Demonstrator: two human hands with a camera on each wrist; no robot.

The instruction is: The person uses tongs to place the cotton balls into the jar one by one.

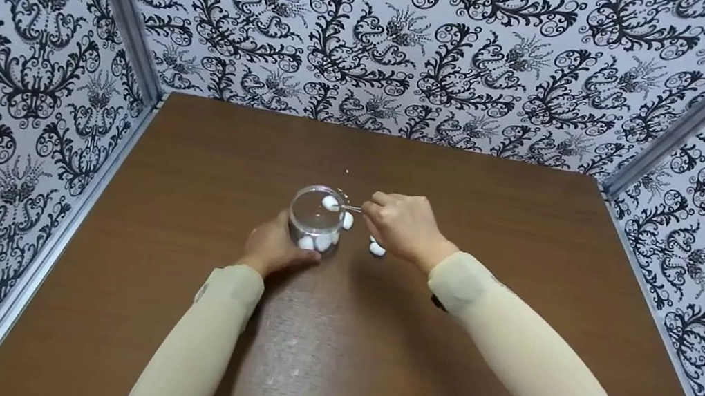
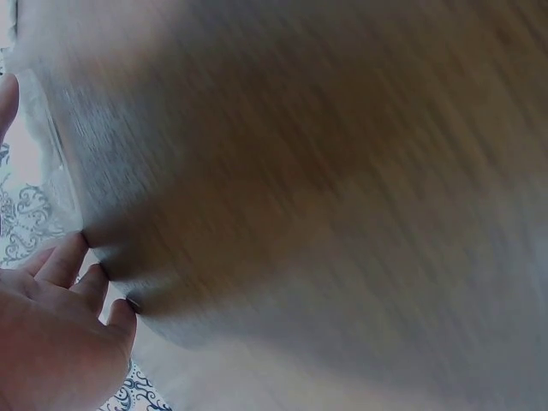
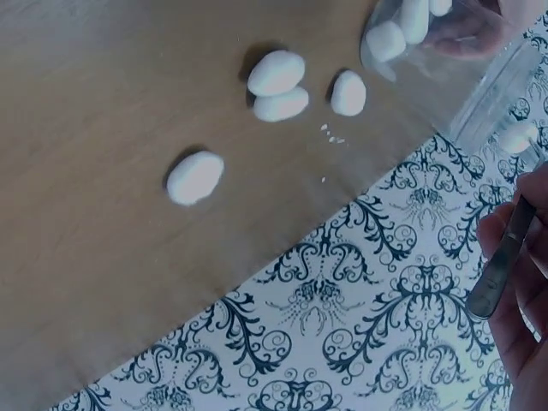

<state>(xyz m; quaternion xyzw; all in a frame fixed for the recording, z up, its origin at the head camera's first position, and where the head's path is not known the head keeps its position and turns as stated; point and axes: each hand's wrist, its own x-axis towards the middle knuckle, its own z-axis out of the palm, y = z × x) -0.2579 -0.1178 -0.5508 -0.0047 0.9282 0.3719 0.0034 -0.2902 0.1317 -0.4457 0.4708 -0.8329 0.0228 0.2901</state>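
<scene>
My left hand [image 1: 275, 244] curls round the lower side of a clear jar [image 1: 295, 217] on the table; in the left wrist view its fingertips [image 2: 75, 247] press against the side. Several white oval pieces [image 3: 385, 41] lie inside the jar. A metal piece of cutlery [image 3: 497, 278] with a flat, rounded handle is gripped by my right hand [image 1: 405, 225], just right of the jar. One white piece [image 1: 330, 203] is at its far end, over the jar's mouth. Whether that end is a fork or a spoon cannot be made out.
Loose white pieces [image 3: 276, 74] lie on the brown table [image 3: 94, 171] to the right of the jar, with tiny white crumbs [image 3: 330, 137] near them. Patterned walls [image 1: 376, 41] with metal corner posts [image 1: 126, 3] enclose the table's back and sides.
</scene>
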